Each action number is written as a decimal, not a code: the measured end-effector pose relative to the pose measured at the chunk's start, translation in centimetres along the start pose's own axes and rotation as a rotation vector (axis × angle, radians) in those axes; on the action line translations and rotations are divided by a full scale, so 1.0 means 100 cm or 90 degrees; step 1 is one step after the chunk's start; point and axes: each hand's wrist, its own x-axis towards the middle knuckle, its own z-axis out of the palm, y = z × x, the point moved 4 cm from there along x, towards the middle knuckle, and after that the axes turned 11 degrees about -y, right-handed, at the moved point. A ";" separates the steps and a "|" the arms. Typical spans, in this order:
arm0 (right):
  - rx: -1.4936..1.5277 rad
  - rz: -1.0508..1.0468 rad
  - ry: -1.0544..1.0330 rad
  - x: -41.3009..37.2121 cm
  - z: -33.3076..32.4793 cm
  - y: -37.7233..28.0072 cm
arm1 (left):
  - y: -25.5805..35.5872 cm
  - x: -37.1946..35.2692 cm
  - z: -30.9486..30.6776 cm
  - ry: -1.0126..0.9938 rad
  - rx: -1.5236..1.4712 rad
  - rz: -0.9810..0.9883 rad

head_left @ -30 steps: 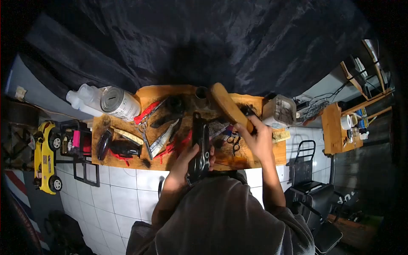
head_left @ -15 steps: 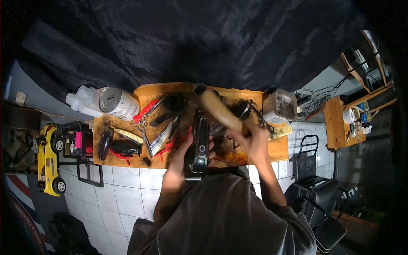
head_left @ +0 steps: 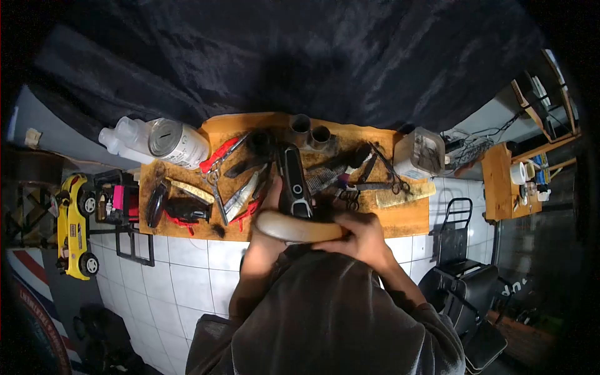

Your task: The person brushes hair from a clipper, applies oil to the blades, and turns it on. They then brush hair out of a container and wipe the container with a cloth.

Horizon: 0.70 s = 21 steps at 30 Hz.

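A black hair clipper is held upright in my left hand, its silver end toward me. My right hand grips a pale curved brush, which lies across the clipper's silver end and hides part of my left hand. Beyond both hands is the wooden tabletop, strewn with dark hair. To the left of the clipper lie red-handled scissors and another black clipper. Dark scissors and a yellowish comb are to the right.
A metal can and clear bottles stand at the table's left. At its right is a clear tub. Two dark cups sit at the back. A yellow toy car and black chair flank the table.
My right hand has swung the brush down toward me, from beside the clipper's far end onto its near silver end. The clipper has shifted slightly away from me.
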 end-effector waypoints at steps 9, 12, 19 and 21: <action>-0.011 0.217 0.137 0.015 -0.037 0.042 | 0.014 -0.017 0.021 -0.036 -0.092 -0.037; 0.095 0.117 -0.080 0.004 -0.022 0.015 | 0.010 -0.015 0.004 0.011 -0.128 -0.032; 0.028 0.063 -0.105 0.012 -0.012 0.011 | -0.005 -0.020 -0.017 -0.085 0.152 -0.062; 0.040 0.081 0.052 0.023 -0.029 0.026 | 0.005 -0.025 -0.018 -0.238 0.407 -0.044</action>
